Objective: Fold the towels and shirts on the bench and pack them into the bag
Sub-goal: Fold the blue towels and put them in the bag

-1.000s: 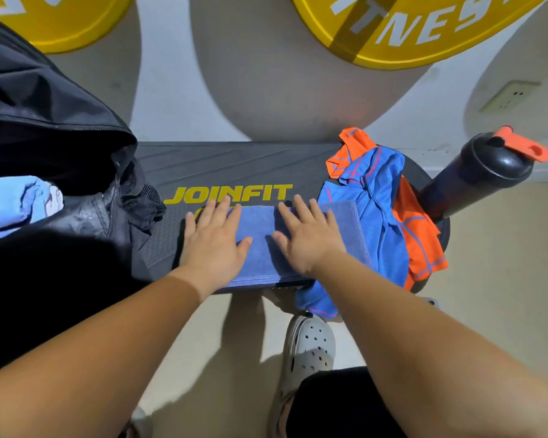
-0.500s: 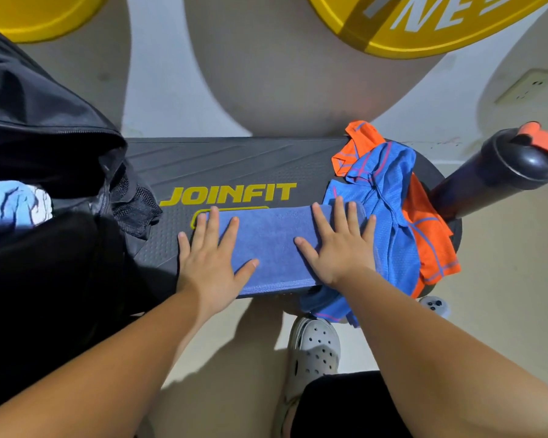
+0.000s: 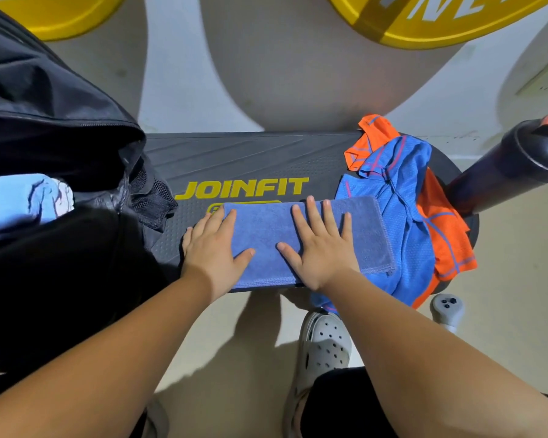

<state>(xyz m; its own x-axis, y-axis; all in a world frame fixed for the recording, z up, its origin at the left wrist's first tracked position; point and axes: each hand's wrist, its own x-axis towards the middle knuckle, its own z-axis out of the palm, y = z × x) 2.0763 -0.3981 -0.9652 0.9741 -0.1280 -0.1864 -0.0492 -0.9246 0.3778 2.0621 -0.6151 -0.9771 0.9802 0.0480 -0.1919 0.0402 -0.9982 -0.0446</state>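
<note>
Blue towel (image 3: 266,235), folded to a strip, lies on the bench (image 3: 250,156) touching the heaped shirts (image 3: 405,197); both hands press it flat, fingers (image 3: 311,213) straight, grasping nothing. The right hand (image 3: 321,248) has slid back from its right end towards the middle, left hand (image 3: 214,248) kept at the left edge: smoothing seems done, the bag (image 3: 60,128) next

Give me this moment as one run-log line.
step: pressing folded blue towel on bench | left hand: flat on towel | right hand: flat on towel | shirts: unfolded | bag: open
</note>
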